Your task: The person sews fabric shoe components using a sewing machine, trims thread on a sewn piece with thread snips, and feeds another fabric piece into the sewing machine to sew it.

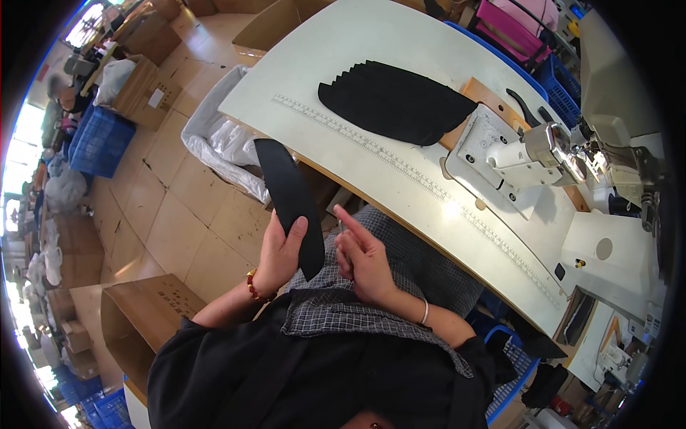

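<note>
My left hand [281, 247] is closed on a long, curved black piece [288, 187], its thumb lying flat across the lower part. The piece, which looks like fabric or thin leather, stands up past the table edge and is wider in the middle. Just right of it, apart from it, is my right hand [366, 264], with the index finger stretched out and the other fingers partly curled; nothing shows in it. On the white table lies a stack of black cut pieces [393, 101] with stepped left ends, its right end by the sewing machine [525, 161].
A printed ruler scale [357, 137] runs along the tabletop [286, 68]. Black-handled snips [524, 107] lie behind the machine. Left of the table stands a plastic-lined bin [214, 136]. An open cardboard box [146, 307] is at my left, a blue basket [516, 368] at my right.
</note>
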Action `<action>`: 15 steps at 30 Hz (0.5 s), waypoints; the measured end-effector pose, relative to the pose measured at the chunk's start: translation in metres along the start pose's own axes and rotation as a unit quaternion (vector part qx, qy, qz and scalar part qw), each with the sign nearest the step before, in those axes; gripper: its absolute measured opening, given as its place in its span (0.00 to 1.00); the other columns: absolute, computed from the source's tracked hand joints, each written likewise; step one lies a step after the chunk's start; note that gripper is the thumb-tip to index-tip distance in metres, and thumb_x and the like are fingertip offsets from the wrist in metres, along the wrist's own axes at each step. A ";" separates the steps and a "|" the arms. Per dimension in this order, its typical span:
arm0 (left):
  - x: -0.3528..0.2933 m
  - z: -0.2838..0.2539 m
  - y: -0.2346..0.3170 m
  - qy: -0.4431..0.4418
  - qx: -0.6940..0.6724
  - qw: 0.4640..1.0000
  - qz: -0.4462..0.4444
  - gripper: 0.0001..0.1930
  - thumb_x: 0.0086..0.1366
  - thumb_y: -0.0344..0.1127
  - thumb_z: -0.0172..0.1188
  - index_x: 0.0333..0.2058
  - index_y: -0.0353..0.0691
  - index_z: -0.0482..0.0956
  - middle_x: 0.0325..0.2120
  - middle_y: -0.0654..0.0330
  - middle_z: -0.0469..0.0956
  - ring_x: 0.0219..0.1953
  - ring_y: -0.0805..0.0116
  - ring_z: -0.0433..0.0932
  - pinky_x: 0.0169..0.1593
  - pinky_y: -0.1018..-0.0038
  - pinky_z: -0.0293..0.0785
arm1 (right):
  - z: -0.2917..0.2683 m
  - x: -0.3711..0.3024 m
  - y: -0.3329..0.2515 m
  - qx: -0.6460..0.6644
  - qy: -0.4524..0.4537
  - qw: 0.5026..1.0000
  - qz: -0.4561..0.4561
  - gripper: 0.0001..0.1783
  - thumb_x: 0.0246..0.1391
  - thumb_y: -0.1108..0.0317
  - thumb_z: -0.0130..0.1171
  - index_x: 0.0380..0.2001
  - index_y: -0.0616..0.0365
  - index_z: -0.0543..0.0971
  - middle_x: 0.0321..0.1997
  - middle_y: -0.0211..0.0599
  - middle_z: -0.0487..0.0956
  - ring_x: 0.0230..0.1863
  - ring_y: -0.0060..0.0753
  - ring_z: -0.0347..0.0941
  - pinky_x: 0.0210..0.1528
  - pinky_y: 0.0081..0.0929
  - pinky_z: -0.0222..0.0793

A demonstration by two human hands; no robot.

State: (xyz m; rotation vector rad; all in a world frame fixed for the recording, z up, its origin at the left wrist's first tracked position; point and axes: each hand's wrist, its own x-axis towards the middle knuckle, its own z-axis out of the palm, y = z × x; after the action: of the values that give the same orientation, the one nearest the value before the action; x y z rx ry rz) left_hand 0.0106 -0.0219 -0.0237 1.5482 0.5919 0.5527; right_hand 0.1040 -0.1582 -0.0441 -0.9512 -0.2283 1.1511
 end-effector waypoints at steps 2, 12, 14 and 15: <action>0.001 -0.002 -0.004 0.001 0.006 1.000 0.003 0.15 0.71 0.32 0.48 0.53 0.32 0.65 0.40 0.59 0.74 0.40 0.74 0.72 0.44 0.76 0.71 | 0.001 0.000 -0.002 0.032 0.043 0.999 0.010 0.29 0.65 0.72 0.46 0.68 0.49 0.57 0.26 0.24 0.65 0.16 0.12 0.57 0.16 0.13 0.54; -0.001 0.004 -0.004 0.019 0.049 0.998 0.039 0.15 0.70 0.32 0.50 0.52 0.31 0.65 0.39 0.56 0.75 0.39 0.71 0.74 0.44 0.74 0.72 | 0.009 -0.001 0.000 -0.107 -0.033 0.992 -0.057 0.28 0.63 0.76 0.48 0.66 0.48 0.62 0.25 0.21 0.65 0.18 0.08 0.57 0.18 0.10 0.55; -0.002 0.006 -0.003 0.018 0.047 0.998 0.032 0.15 0.70 0.32 0.50 0.52 0.31 0.65 0.39 0.56 0.75 0.39 0.71 0.74 0.44 0.74 0.72 | 0.007 -0.001 0.002 -0.123 -0.021 0.990 -0.066 0.27 0.63 0.76 0.48 0.65 0.49 0.63 0.25 0.20 0.65 0.18 0.08 0.57 0.18 0.10 0.55; -0.002 0.007 -0.002 0.018 0.045 0.998 0.026 0.15 0.70 0.31 0.50 0.51 0.31 0.65 0.39 0.56 0.75 0.39 0.71 0.74 0.44 0.74 0.72 | 0.005 -0.001 0.002 -0.113 -0.018 0.992 -0.057 0.27 0.63 0.76 0.48 0.65 0.50 0.64 0.25 0.20 0.64 0.18 0.08 0.56 0.18 0.10 0.55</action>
State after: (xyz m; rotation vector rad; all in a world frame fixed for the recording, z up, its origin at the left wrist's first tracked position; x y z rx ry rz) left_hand 0.0133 -0.0280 -0.0260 1.6458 0.6122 0.6019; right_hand 0.0994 -0.1566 -0.0423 -1.1028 -0.4443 1.0526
